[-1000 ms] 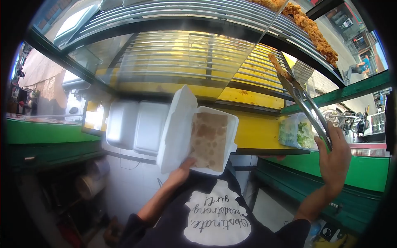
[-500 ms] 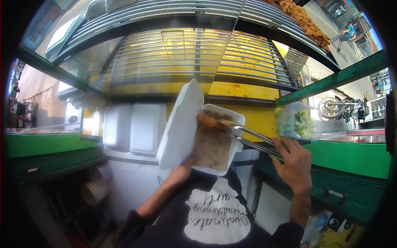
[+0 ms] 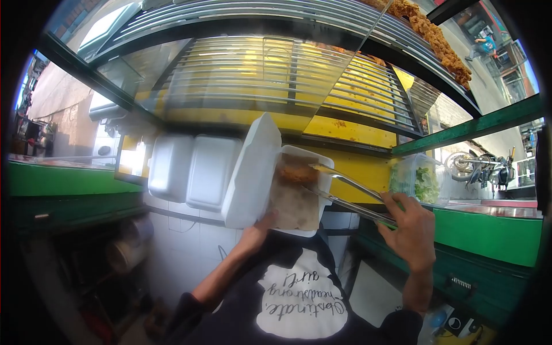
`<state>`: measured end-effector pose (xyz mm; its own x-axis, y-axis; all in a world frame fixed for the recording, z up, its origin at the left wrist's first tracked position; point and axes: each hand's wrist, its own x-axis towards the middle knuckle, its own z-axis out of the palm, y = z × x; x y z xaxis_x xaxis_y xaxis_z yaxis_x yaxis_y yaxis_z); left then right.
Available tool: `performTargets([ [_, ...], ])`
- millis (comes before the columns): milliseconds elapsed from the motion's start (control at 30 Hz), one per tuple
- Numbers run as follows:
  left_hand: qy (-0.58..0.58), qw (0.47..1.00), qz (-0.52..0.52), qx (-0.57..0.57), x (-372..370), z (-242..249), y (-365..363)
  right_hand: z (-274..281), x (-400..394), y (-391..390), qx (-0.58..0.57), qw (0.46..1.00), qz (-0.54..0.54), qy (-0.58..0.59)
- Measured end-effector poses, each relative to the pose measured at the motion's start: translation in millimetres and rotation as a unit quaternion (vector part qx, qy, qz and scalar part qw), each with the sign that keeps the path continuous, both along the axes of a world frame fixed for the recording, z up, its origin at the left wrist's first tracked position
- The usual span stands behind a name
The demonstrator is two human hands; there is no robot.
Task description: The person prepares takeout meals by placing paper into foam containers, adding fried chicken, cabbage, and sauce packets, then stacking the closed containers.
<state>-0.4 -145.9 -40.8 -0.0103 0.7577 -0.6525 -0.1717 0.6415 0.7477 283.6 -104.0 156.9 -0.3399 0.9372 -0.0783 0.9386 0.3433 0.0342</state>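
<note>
My left hand point(image 3: 257, 234) grips the near edge of an open white foam box point(image 3: 325, 183), its lid point(image 3: 253, 172) standing up on the left. Brown paper point(image 3: 294, 210) lines the box, and a piece of fried chicken point(image 3: 296, 173) lies on it toward the far end. Metal tongs point(image 3: 356, 209) are held in my right hand point(image 3: 411, 233), to the right of the box. Their tips are spread apart beside the chicken, the upper one close to its right end.
Two closed foam boxes point(image 3: 214, 171) stand at the left. A clear tub of green leaves point(image 3: 424, 181) sits at the right. Fried chicken point(image 3: 434, 40) lies on the upper wire rack point(image 3: 241, 14). A green frame bar point(image 3: 471, 127) crosses the right side. A person point(image 3: 486, 45) is outside.
The tongs have opened around the chicken, which now rests on the paper, slightly right of before. The view has shifted a little.
</note>
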Motion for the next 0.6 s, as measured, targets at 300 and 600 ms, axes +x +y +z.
performTargets([
  [300, -0.009, 1.0, -0.016, -0.014, -6.4, -9.2, -4.9, -3.0, 14.9, 2.1, -0.037, 0.995, -0.029, 0.088],
  [600, -0.001, 0.998, -0.037, -0.052, -11.6, 2.8, -3.9, -80.5, 26.9, 53.8, 0.013, 0.981, -0.152, 0.124],
])
